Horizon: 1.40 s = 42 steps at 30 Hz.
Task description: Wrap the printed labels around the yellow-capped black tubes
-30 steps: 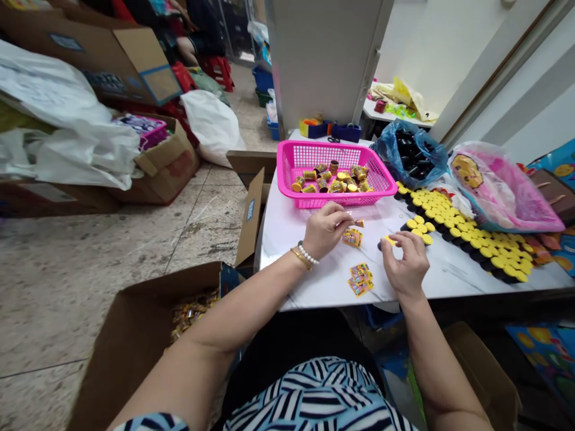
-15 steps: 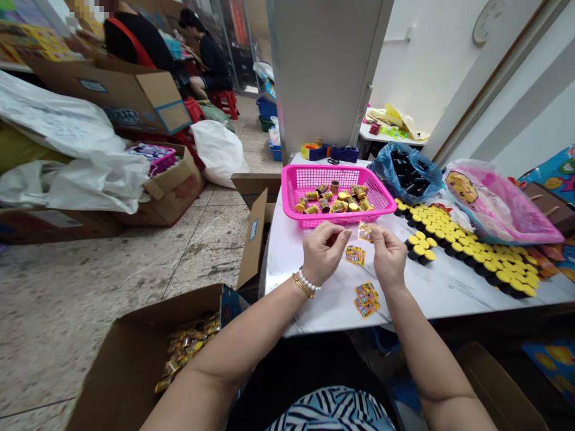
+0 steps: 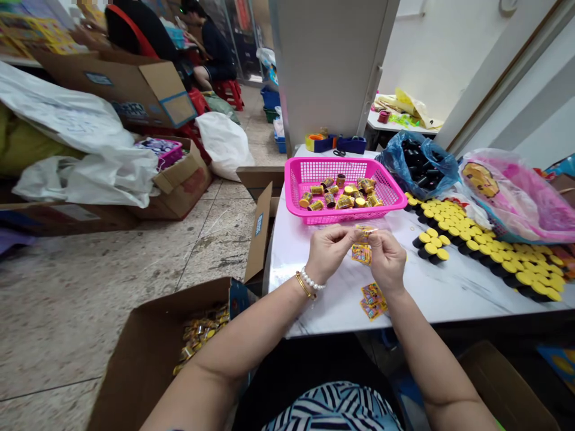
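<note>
My left hand (image 3: 330, 251) and my right hand (image 3: 387, 258) are raised close together over the white table (image 3: 431, 290), fingers pinched on one small clear wrapper with a yellow print (image 3: 365, 230). It is stretched between the two hands, just in front of the pink basket (image 3: 305, 173) of small yellow-labelled containers (image 3: 344, 194). A small stack of printed stickers (image 3: 362, 254) lies on the table under the hands. Another stack of stickers (image 3: 372, 300) lies nearer the table's front edge.
Rows of black containers with yellow lids (image 3: 485, 248) cover the table's right side. Behind them are a blue bag of black containers (image 3: 420, 163) and a pink bag (image 3: 516, 194). An open carton of yellow packets (image 3: 200, 335) stands at my left. Boxes and people sit beyond.
My right hand left the yellow-lidded containers and came over to meet my left hand. Both now pinch the wrapper. The camera tilted up a little.
</note>
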Tool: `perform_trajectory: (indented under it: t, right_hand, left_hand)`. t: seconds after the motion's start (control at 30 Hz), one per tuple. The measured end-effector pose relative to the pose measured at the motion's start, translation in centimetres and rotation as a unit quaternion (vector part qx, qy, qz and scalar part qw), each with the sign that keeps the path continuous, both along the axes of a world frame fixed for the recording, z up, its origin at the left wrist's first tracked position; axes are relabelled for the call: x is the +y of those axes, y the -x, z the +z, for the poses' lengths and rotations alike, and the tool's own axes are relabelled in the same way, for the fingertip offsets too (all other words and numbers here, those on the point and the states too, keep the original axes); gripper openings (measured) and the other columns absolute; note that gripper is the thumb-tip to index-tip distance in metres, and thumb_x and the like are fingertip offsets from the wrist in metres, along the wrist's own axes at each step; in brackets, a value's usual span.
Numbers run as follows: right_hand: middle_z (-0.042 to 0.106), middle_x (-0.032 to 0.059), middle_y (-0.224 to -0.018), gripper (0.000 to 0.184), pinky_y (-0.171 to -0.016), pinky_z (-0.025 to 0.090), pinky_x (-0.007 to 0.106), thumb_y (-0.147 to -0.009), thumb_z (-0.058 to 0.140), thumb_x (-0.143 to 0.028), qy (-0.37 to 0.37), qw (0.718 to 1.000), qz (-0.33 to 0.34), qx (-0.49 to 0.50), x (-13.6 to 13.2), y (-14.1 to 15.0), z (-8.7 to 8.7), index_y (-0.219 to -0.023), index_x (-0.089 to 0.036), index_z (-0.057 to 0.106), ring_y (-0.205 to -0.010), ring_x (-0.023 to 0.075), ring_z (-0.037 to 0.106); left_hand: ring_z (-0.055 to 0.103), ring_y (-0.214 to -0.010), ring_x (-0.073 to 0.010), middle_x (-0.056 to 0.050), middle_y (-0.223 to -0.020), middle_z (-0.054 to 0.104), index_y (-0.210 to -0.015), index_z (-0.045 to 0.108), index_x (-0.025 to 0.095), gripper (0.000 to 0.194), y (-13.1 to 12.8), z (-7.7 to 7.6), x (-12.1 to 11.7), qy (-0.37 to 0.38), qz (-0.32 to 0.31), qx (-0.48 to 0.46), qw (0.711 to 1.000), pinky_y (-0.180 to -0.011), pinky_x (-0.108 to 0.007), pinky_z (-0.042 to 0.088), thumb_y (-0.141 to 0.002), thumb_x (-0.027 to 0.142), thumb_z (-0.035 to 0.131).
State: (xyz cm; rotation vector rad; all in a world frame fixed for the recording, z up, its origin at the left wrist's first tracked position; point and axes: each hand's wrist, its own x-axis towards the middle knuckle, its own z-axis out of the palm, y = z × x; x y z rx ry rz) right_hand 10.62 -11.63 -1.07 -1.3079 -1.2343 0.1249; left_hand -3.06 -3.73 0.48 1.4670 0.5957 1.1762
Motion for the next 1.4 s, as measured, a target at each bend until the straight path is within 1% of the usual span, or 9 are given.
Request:
perform_trajectory:
  t: [0.1, 0.27, 0.47, 0.57, 0.73, 0.9, 1.07, 1.2, 1.4]
  right_hand:
    - [0.075, 0.0041, -0.095, 0.021, -0.087, 0.054, 0.038, -0.103, 0.062, -0.034, -0.01, 0.997, 0.008, -0.083, 0.2, 0.0, -0.3, -0.092, -0.024, 0.077, -0.093, 0.0211, 0.069]
    - [0.074, 0.0072, -0.097, 0.024, -0.092, 0.054, 0.042, -0.104, 0.059, -0.038, 0.045, 0.978, -0.027, -0.201, 0.4, -0.4, -0.5, -0.096, -0.026, 0.078, -0.099, 0.0249, 0.066]
    - [0.059, 0.0177, -0.147, 0.042, -0.115, 0.043, 0.058, -0.095, 0.068, -0.038, 0.151, 0.913, -0.186, -0.331, -4.0, -4.5, -0.1, -0.134, -0.022, 0.069, -0.133, 0.0383, 0.053]
    - [0.069, 0.0188, -0.131, 0.034, -0.104, 0.052, 0.054, -0.096, 0.061, -0.026, 0.242, 0.887, -0.186, -0.348, -6.2, -7.3, -1.4, -0.127, -0.018, 0.072, -0.117, 0.0362, 0.064]
    - [0.075, 0.0159, -0.12, 0.037, -0.097, 0.057, 0.045, -0.095, 0.057, -0.023, 0.236, 0.912, -0.141, -0.305, -6.3, -8.7, -3.4, -0.129, -0.014, 0.067, -0.109, 0.0309, 0.07]
    - [0.076, 0.0164, -0.11, 0.029, -0.09, 0.056, 0.043, -0.088, 0.059, -0.017, 0.251, 0.916, -0.111, -0.292, -4.4, -8.6, -2.0, -0.114, -0.015, 0.07, -0.099, 0.0295, 0.071]
    - [0.076, 0.0055, -0.092, 0.029, -0.074, 0.059, 0.036, -0.081, 0.077, -0.035, 0.194, 0.98, 0.039, -0.012, -1.6, -10.0, 1.2, -0.104, -0.019, 0.073, -0.075, 0.0191, 0.07]
    - [0.077, 0.0029, -0.089, 0.043, -0.065, 0.061, 0.032, -0.07, 0.089, -0.042, 0.152, 0.925, 0.209, 0.279, 2.6, -10.2, 3.7, -0.102, -0.019, 0.073, -0.07, 0.0165, 0.072]
    - [0.078, 0.001, -0.086, 0.041, -0.06, 0.059, 0.027, -0.068, 0.093, -0.04, 0.111, 0.889, 0.248, 0.37, 6.0, -7.6, 2.8, -0.098, -0.02, 0.075, -0.063, 0.0121, 0.069]
  left_hand:
    - [0.061, -0.067, -0.013, -0.007, -0.078, 0.074, -0.082, 0.085, 0.017, 0.032, 0.1, 0.0, 0.4, 0.063, -0.026, 0.001, 0.998, -0.061, -0.026, 0.047, -0.076, 0.048, 0.088]
    - [0.034, -0.044, -0.0039, -0.001, -0.058, 0.064, -0.085, 0.084, 0.013, 0.036, 0.4, 0.0, 1.9, 0.199, -0.081, 0.008, 0.977, -0.043, -0.022, 0.02, -0.07, 0.045, 0.091]
    - [0.037, -0.043, -0.0035, -0.003, -0.064, 0.069, -0.078, 0.08, 0.012, 0.036, 0.3, 0.0, 2.3, 0.217, -0.092, 0.004, 0.972, -0.042, -0.022, 0.019, -0.064, 0.043, 0.093]
    - [0.035, -0.044, -0.0042, -0.002, -0.06, 0.066, -0.082, 0.082, 0.013, 0.035, 0.2, -0.4, 2.3, 0.196, -0.098, 0.035, 0.975, -0.044, -0.023, 0.018, -0.067, 0.043, 0.092]
    - [0.056, -0.058, -0.0122, -0.006, -0.072, 0.076, -0.084, 0.086, 0.018, 0.02, -0.2, -2.0, 2.9, 0.04, -0.001, 0.163, 0.986, -0.057, -0.025, 0.039, -0.073, 0.034, 0.087]
    - [0.067, -0.069, -0.0179, -0.007, -0.076, 0.079, -0.079, 0.086, 0.021, 0.008, -0.7, -3.0, 2.6, -0.06, -0.003, 0.273, 0.96, -0.065, -0.027, 0.043, -0.078, 0.026, 0.08]
    - [0.062, -0.068, -0.0141, -0.005, -0.073, 0.075, -0.074, 0.082, 0.018, 0.018, -0.7, -2.8, 2.9, -0.001, 0.073, 0.157, 0.985, -0.066, -0.025, 0.045, -0.071, 0.034, 0.088]
    - [0.041, -0.044, -0.007, 0.003, -0.05, 0.057, -0.076, 0.078, 0.014, 0.035, -0.4, -2.0, 3.5, 0.149, 0.01, 0.09, 0.985, -0.046, -0.022, 0.028, -0.068, 0.046, 0.089]
    - [0.036, -0.038, -0.0034, 0.001, -0.059, 0.063, -0.076, 0.073, 0.013, 0.043, -0.1, -1.4, 3.6, 0.22, -0.01, 0.035, 0.975, -0.04, -0.023, 0.018, -0.064, 0.05, 0.091]
